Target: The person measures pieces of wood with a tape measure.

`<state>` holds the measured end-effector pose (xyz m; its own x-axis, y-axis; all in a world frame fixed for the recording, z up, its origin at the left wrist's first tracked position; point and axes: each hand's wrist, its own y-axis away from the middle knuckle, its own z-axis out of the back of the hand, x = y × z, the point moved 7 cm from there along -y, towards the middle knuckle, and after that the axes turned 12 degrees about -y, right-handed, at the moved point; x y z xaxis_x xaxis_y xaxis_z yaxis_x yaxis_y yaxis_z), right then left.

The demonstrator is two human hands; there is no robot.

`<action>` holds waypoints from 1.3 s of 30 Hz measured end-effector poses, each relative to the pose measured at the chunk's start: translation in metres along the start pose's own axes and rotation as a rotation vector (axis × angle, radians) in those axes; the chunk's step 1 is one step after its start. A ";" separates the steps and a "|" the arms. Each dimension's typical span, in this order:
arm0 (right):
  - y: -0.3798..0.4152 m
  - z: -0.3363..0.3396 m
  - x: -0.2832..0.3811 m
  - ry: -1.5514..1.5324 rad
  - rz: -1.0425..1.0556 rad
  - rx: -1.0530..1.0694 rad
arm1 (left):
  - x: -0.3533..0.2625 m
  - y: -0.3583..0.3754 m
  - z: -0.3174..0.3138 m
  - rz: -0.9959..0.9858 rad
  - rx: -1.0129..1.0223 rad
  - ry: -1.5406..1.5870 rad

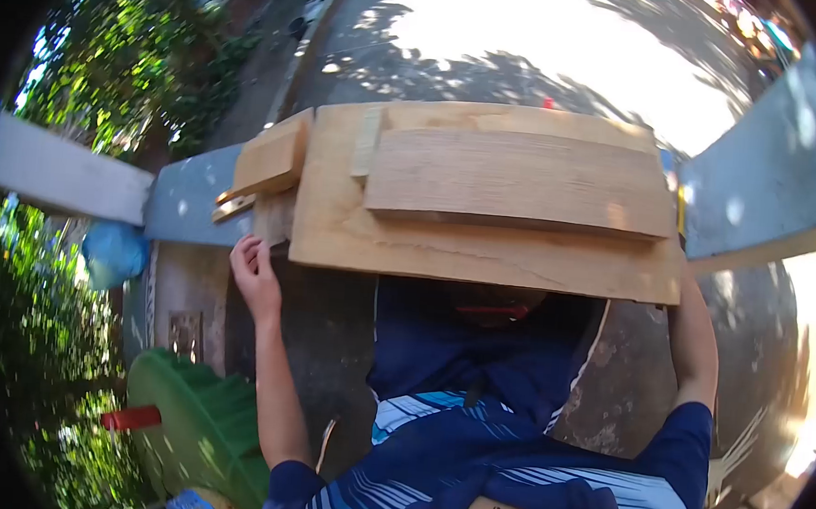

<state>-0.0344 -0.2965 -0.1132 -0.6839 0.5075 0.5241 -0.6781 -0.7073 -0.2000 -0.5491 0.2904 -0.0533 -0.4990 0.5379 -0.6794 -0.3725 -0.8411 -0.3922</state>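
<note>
A wide wooden board [333, 240] lies in front of my body, with a long wooden block [527, 182] on top and a thin pale strip [366, 143] at that block's left end. Left of the board, smaller wooden blocks [271, 155] are stacked on a blue-grey surface. My left hand [256, 268] is at the lower edge of this stack, its fingers bent and drawn together; what they hold, if anything, is too small to tell. My right forearm reaches up to the board's right edge, which hides my right hand.
The blue-grey surface [190, 192] extends left, with a light beam [64, 169] beyond it. A blue bag [115, 255] hangs at the left. Below it stands a green ribbed object [188, 419] with a red rod [132, 418]. Another blue-grey panel [773, 171] is at the right.
</note>
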 end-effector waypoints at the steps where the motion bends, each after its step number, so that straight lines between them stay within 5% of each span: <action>1: -0.004 -0.008 0.006 -0.053 0.007 -0.022 | 0.002 -0.002 -0.005 0.021 0.007 0.073; 4: -0.018 -0.032 0.017 -0.435 0.039 -0.086 | 0.016 -0.018 -0.012 -0.001 0.075 0.039; 6: -0.040 -0.052 0.021 -0.770 0.083 -0.126 | -0.045 -0.012 -0.007 -0.186 0.111 -0.087; 8: -0.049 -0.057 0.023 -0.661 0.112 -0.197 | -0.101 0.001 -0.006 -0.394 0.127 -0.213; 10: -0.052 -0.042 0.035 -0.082 0.146 -0.273 | -0.145 0.013 -0.015 -0.551 0.212 -0.256; 16: -0.012 0.021 0.045 -0.021 -0.141 -0.286 | -0.222 0.047 -0.064 -0.891 0.527 -0.494; 19: -0.015 0.017 0.031 0.043 -0.226 -0.094 | -0.247 0.061 -0.074 -0.964 0.540 -0.522; 21: -0.022 0.015 0.031 0.079 -0.155 -0.167 | -0.264 0.069 -0.081 -0.968 0.559 -0.503; 25: -0.038 0.009 0.032 0.212 -0.184 0.009 | -0.287 0.065 -0.094 -0.996 0.595 -0.514; 31: -0.030 0.000 0.033 0.381 0.022 -0.135 | -0.277 0.038 -0.114 -0.803 0.751 -0.519; 36: -0.006 0.004 0.043 0.187 0.193 -0.418 | -0.268 0.035 -0.122 -0.828 0.708 -0.634; 39: -0.001 0.004 0.059 0.110 0.174 -0.180 | -0.275 0.035 -0.122 -0.854 0.695 -0.653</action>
<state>-0.0728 -0.2674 -0.0787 -0.8126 0.4439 0.3777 -0.5784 -0.6943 -0.4283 -0.3292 0.1066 0.0438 -0.1163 0.9843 0.1330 -0.9932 -0.1157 -0.0121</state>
